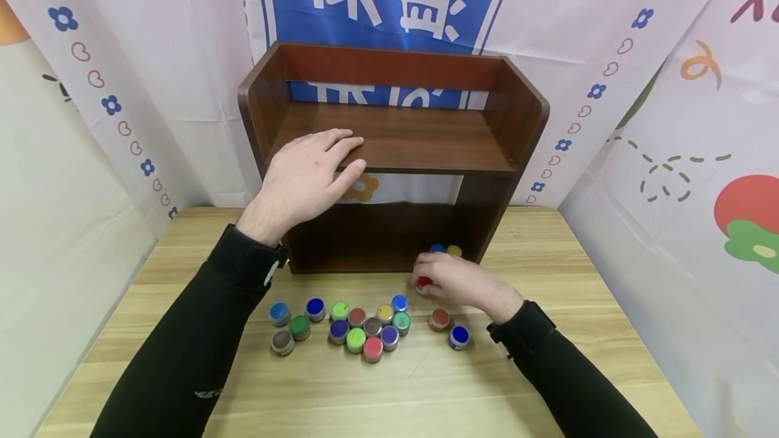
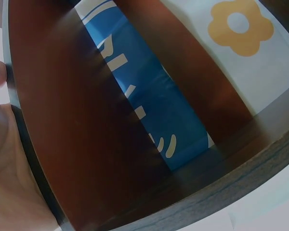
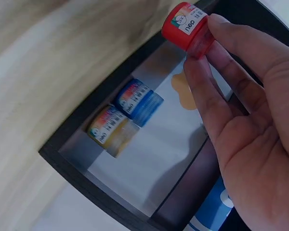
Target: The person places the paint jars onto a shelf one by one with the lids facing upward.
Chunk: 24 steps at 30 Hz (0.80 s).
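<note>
My right hand [image 1: 459, 281] pinches a small red paint jar [image 3: 187, 29] between thumb and fingertips, at the front of the lower compartment of a dark brown wooden shelf [image 1: 395, 134]. In the right wrist view, a blue paint jar [image 3: 137, 102] and a yellow paint jar [image 3: 111, 128] stand side by side in that compartment, near its right end. My left hand [image 1: 307, 178] rests at the left part of the shelf's middle board, fingers loosely extended. The left wrist view shows part of this hand against the dark edge of the board.
On the light wood table [image 1: 316, 397] in front of the shelf stand several more paint jars: a left group with a green jar [image 1: 299, 327], a close middle cluster with a pink jar [image 1: 373, 349], and a brown jar [image 1: 439, 320] and dark blue jar [image 1: 459, 337] near the right forearm.
</note>
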Each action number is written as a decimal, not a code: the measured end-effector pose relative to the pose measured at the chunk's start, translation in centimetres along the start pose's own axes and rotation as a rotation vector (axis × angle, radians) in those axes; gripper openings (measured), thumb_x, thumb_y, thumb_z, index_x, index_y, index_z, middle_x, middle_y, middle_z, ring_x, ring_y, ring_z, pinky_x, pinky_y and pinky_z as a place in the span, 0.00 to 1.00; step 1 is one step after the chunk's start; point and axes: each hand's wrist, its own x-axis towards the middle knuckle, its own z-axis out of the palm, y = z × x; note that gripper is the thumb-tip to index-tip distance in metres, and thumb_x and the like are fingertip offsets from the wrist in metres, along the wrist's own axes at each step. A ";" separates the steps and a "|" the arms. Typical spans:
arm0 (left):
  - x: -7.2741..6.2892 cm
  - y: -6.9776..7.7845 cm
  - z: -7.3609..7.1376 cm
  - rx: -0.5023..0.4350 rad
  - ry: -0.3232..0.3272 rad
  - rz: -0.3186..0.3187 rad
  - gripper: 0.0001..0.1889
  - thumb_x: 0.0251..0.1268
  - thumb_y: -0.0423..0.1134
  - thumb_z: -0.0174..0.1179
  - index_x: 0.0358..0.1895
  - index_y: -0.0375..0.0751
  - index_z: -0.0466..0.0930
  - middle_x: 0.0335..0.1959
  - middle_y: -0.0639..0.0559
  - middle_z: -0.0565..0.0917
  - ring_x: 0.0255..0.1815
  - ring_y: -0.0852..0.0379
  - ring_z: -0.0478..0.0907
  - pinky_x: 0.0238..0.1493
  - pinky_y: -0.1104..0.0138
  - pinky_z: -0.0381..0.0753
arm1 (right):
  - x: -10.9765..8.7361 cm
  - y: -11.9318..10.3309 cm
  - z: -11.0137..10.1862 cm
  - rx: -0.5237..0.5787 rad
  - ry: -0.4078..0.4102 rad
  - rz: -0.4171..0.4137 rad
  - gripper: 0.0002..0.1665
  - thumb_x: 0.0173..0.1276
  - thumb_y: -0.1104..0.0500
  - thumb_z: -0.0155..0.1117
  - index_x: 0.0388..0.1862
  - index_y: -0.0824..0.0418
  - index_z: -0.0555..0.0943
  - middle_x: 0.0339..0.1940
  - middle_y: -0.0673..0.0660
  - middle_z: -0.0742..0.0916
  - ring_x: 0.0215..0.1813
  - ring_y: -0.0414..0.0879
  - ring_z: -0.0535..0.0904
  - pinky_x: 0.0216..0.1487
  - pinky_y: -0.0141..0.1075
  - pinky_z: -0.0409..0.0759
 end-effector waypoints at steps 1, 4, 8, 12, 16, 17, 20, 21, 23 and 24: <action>0.0 0.0 0.0 0.000 0.000 0.000 0.36 0.97 0.65 0.44 0.90 0.49 0.75 0.91 0.42 0.76 0.93 0.38 0.73 0.93 0.36 0.73 | 0.1 0.0 -0.2 -0.006 0.007 0.002 0.11 0.83 0.61 0.80 0.60 0.57 0.95 0.58 0.54 0.94 0.57 0.47 0.90 0.66 0.42 0.96; 0.0 0.0 0.0 0.002 -0.003 -0.001 0.36 0.97 0.65 0.44 0.90 0.49 0.74 0.92 0.42 0.75 0.93 0.38 0.72 0.93 0.36 0.72 | 0.5 0.0 -0.7 -0.014 0.026 0.015 0.12 0.81 0.61 0.81 0.60 0.57 0.95 0.57 0.54 0.94 0.56 0.47 0.89 0.66 0.43 0.97; 0.1 0.0 0.0 0.003 -0.008 -0.002 0.36 0.97 0.65 0.43 0.90 0.49 0.74 0.92 0.42 0.75 0.93 0.37 0.72 0.94 0.36 0.72 | 0.9 0.0 -1.4 -0.020 0.051 0.003 0.12 0.81 0.62 0.82 0.60 0.59 0.95 0.56 0.55 0.94 0.55 0.48 0.90 0.66 0.44 0.97; 0.1 0.0 0.0 0.002 -0.007 -0.002 0.36 0.97 0.65 0.44 0.90 0.49 0.74 0.92 0.42 0.75 0.93 0.37 0.72 0.94 0.36 0.72 | 1.4 0.2 -2.0 -0.034 0.080 -0.015 0.11 0.81 0.62 0.81 0.58 0.60 0.95 0.55 0.55 0.94 0.55 0.47 0.91 0.66 0.43 0.96; 0.1 0.0 -0.1 0.002 -0.007 -0.005 0.36 0.97 0.65 0.44 0.90 0.49 0.74 0.92 0.42 0.75 0.93 0.37 0.72 0.94 0.36 0.72 | 1.9 0.5 -2.4 -0.049 0.102 -0.012 0.10 0.81 0.62 0.80 0.58 0.60 0.95 0.56 0.55 0.94 0.55 0.47 0.91 0.65 0.42 0.96; 0.1 0.0 -0.1 0.002 -0.009 -0.006 0.36 0.97 0.65 0.44 0.90 0.49 0.74 0.92 0.42 0.75 0.93 0.37 0.72 0.94 0.36 0.72 | 2.0 0.6 -2.4 -0.053 0.106 -0.010 0.10 0.82 0.62 0.80 0.58 0.60 0.95 0.56 0.55 0.94 0.55 0.46 0.91 0.65 0.42 0.96; 0.1 0.0 0.0 0.006 -0.013 -0.004 0.36 0.97 0.65 0.44 0.91 0.49 0.74 0.92 0.42 0.75 0.94 0.37 0.72 0.94 0.36 0.72 | 2.4 0.8 -2.6 -0.068 0.120 -0.009 0.10 0.82 0.62 0.80 0.58 0.60 0.95 0.56 0.55 0.94 0.55 0.46 0.91 0.65 0.42 0.96; 0.1 0.0 0.0 0.008 -0.014 -0.003 0.36 0.97 0.65 0.44 0.91 0.49 0.74 0.92 0.42 0.75 0.94 0.37 0.72 0.94 0.36 0.72 | 2.5 0.9 -2.6 -0.068 0.124 -0.008 0.10 0.82 0.62 0.79 0.58 0.60 0.95 0.56 0.55 0.94 0.55 0.47 0.92 0.65 0.42 0.96; 0.1 0.0 0.0 0.013 -0.013 -0.001 0.36 0.98 0.65 0.44 0.91 0.49 0.74 0.92 0.42 0.75 0.94 0.37 0.72 0.94 0.36 0.72 | 2.7 1.1 -2.7 -0.072 0.130 -0.003 0.10 0.83 0.63 0.79 0.58 0.61 0.95 0.56 0.56 0.94 0.55 0.47 0.92 0.65 0.43 0.96; 0.0 0.0 0.0 0.015 -0.012 0.000 0.36 0.98 0.65 0.44 0.91 0.48 0.74 0.92 0.42 0.75 0.93 0.37 0.72 0.94 0.36 0.72 | 2.8 1.2 -2.8 -0.072 0.133 0.002 0.10 0.83 0.63 0.79 0.58 0.61 0.95 0.56 0.56 0.94 0.55 0.47 0.92 0.65 0.43 0.96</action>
